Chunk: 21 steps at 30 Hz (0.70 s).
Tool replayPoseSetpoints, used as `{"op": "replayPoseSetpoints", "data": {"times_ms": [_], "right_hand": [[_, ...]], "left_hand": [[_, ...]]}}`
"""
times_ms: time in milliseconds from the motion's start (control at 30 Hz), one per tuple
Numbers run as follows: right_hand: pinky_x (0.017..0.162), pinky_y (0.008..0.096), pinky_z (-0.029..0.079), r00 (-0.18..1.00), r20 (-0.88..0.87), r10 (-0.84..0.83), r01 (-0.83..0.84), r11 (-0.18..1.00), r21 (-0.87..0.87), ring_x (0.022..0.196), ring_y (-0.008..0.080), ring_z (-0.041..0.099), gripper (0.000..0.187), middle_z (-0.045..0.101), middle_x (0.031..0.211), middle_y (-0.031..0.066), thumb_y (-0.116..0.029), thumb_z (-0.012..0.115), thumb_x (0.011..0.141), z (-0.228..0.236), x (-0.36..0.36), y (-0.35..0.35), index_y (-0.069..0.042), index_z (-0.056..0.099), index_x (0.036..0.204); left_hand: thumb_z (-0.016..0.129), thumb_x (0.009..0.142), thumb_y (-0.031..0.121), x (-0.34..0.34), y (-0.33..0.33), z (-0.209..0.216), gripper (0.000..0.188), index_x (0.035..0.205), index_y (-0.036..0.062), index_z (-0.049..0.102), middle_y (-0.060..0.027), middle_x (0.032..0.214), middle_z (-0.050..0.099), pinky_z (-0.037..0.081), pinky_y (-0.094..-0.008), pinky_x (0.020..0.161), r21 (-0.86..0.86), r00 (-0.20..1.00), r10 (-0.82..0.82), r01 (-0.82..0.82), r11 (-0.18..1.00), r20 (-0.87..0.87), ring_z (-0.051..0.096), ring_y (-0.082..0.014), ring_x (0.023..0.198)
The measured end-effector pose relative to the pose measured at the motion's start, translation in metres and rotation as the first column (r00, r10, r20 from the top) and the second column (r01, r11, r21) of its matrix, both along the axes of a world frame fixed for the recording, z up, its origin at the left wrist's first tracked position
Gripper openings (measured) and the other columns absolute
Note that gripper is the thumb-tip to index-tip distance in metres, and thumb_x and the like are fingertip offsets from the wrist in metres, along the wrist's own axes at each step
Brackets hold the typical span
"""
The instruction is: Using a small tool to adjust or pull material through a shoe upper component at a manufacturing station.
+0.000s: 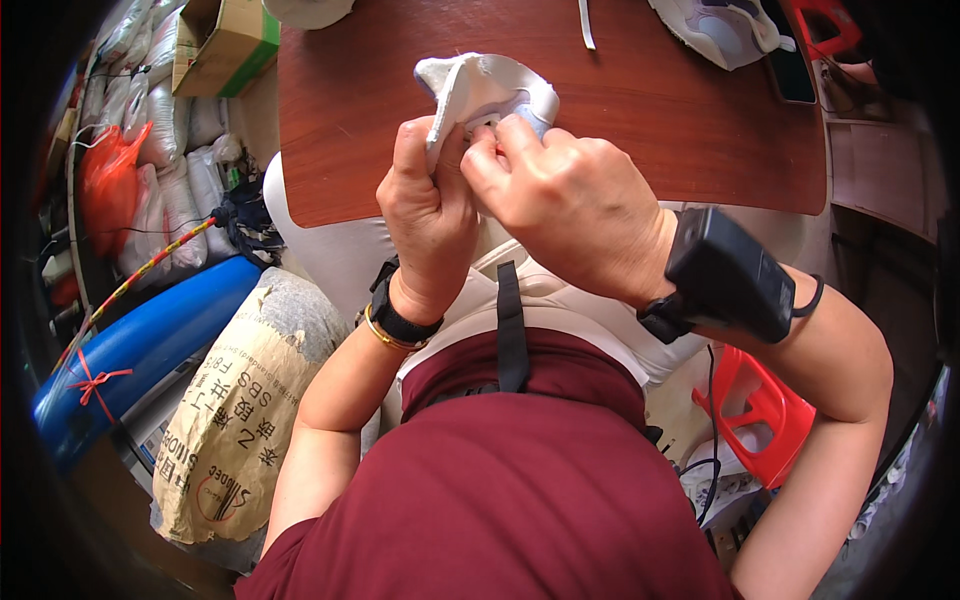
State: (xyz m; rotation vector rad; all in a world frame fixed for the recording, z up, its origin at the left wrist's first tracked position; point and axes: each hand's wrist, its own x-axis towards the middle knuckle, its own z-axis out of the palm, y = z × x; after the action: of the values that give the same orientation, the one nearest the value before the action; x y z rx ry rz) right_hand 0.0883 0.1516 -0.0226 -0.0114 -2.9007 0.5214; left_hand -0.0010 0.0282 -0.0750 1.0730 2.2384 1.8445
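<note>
A white and pale lavender shoe upper (505,78) is held up over the near edge of the brown table. My left hand (432,215) grips its near left side, thumb and fingers closed on the white edge. From the right, my right hand (580,200) has its fingertips pinched together at the upper's inner edge, close to my left thumb. Those fingertips cover whatever small part they pinch. A second similar shoe upper (722,35) lies at the table's far right, beside a dark phone (792,60).
A white strip (586,25) and part of a pale round piece (308,8) lie on the wooden table (350,130). To the left are a cardboard box (222,50), stacked bags (170,120), a blue tube (160,350) and a paper sack (250,410). A red stool (765,420) stands at right.
</note>
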Motion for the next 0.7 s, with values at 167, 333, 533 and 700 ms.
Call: {"op": "replayPoseSetpoints", "data": {"times_ms": [167,333,533,700], "right_hand": [[0.056,0.0332,0.053,0.997,0.031,-0.074,0.080,0.936,-0.341,0.062,0.0249,0.067,0.016,0.065,0.082,0.0169,-0.006,0.061,0.084,0.001,-0.012,0.005,0.003,0.064,0.097],[0.060,0.0347,0.053,0.962,0.202,-0.182,0.271,0.680,-0.681,0.067,0.0305,0.068,0.018,0.069,0.081,0.0209,-0.005,0.056,0.089,0.000,-0.018,0.003,0.005,0.068,0.097],[0.065,0.0430,0.058,0.997,0.035,-0.075,0.076,0.996,-0.045,0.072,0.0338,0.068,0.013,0.066,0.085,0.0163,-0.008,0.062,0.082,0.012,-0.011,-0.011,-0.003,0.059,0.094],[0.072,0.0462,0.054,0.989,0.002,-0.145,0.122,0.831,-0.543,0.079,0.0406,0.066,0.016,0.067,0.084,0.0239,-0.004,0.057,0.085,0.008,-0.010,0.010,0.004,0.064,0.097]], "left_hand": [[0.057,0.099,0.001,-0.003,-0.002,-0.006,0.009,0.108,0.0021,0.057,-0.0059,0.076,0.064,0.047,-0.0251,0.061,-0.027,1.000,0.018,-0.018,0.999,-0.004,0.055,-0.0080,0.066],[0.056,0.099,0.001,-0.003,-0.003,-0.005,0.007,0.107,0.0023,0.056,-0.0055,0.074,0.062,0.047,-0.0251,0.060,-0.075,0.998,0.040,-0.044,0.996,-0.051,0.054,-0.0077,0.065],[0.053,0.100,0.002,-0.004,0.001,-0.007,0.008,0.108,0.0040,0.056,-0.0023,0.071,0.059,0.045,-0.0241,0.057,0.055,0.998,0.000,0.004,0.998,-0.060,0.053,-0.0059,0.063],[0.057,0.100,0.003,0.001,-0.008,0.015,0.009,0.109,0.0028,0.060,0.0046,0.086,0.059,0.042,-0.0183,0.062,0.032,0.986,-0.047,0.042,0.999,0.161,0.049,0.0003,0.080]]}}
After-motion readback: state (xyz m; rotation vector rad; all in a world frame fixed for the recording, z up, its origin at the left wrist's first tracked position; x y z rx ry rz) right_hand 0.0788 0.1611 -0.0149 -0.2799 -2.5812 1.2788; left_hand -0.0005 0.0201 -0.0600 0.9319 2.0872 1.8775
